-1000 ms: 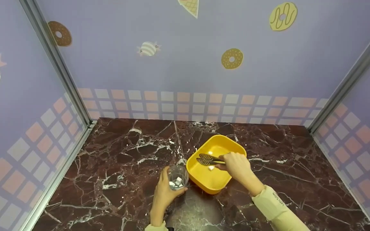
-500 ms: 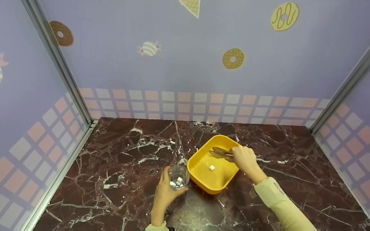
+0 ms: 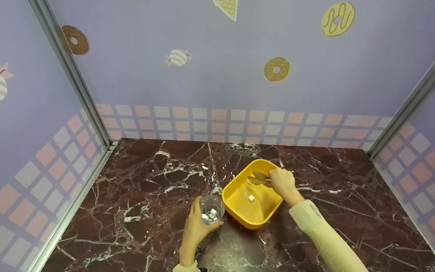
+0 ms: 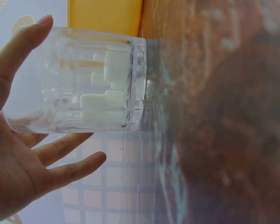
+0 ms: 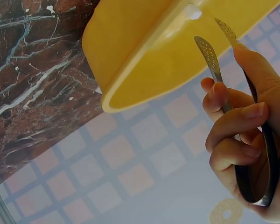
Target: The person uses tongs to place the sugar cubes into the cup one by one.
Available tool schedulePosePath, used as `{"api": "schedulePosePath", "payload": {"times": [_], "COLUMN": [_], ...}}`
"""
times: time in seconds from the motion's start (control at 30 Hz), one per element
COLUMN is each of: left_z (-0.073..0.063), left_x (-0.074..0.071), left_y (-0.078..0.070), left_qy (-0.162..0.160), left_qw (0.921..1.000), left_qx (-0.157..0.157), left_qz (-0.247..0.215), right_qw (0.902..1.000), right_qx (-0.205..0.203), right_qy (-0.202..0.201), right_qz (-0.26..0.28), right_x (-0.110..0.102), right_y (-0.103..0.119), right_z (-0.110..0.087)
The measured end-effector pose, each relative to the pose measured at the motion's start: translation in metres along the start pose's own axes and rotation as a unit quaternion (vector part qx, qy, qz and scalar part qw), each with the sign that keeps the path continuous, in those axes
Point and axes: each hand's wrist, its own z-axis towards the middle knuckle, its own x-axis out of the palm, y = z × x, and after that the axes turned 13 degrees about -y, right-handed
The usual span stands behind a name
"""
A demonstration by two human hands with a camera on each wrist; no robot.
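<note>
My left hand (image 3: 196,226) holds a clear glass (image 4: 91,79) upright on the table, thumb on one side and fingers on the other. Several white cubes (image 4: 116,67) lie at the bottom of the glass. In my right hand (image 3: 283,185) is a pair of metal tongs (image 5: 207,51) with perforated, spoon-shaped tips, held over the far part of a yellow basin (image 3: 236,215). The tips stand apart with nothing between them. One white cube (image 3: 251,198) lies mid-basin; another white cube (image 5: 192,11) shows by the tips in the right wrist view.
The dark red marble-patterned table (image 3: 145,234) carries small white specks left of the basin. Purple patterned walls (image 3: 202,83) stand at the back and both sides, with metal posts (image 3: 77,83) at the corners. The basin's left side stands close to the glass.
The tongs have moved away from the mid-basin cube to the far right part of the basin, uncovering that cube. My left hand and the glass have stayed in place on the table.
</note>
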Motion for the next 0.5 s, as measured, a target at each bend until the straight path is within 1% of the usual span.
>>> {"api": "schedulePosePath", "payload": {"times": [0.17, 0.27, 0.4, 0.5], "left_z": [0.0, -0.001, 0.0, 0.001], "left_x": [0.001, 0.001, 0.001, 0.0], "left_y": [0.0, 0.0, 0.0, 0.0], "left_qy": [0.002, 0.003, 0.002, 0.003], "left_qw": [1.0, 1.0, 1.0, 1.0], "left_qx": [-0.002, -0.004, -0.006, -0.006], "left_qz": [-0.002, -0.003, -0.002, -0.001], "right_qw": [0.9997, 0.9996, 0.9995, 0.999], "right_qx": [-0.008, -0.012, -0.006, 0.002], "right_qy": [0.019, 0.019, 0.026, 0.041], "right_qz": [-0.01, -0.016, -0.017, -0.019], "right_x": [0.008, 0.011, 0.013, 0.015], "right_y": [0.006, 0.009, 0.012, 0.014], "right_z": [0.002, 0.003, 0.003, 0.003]}}
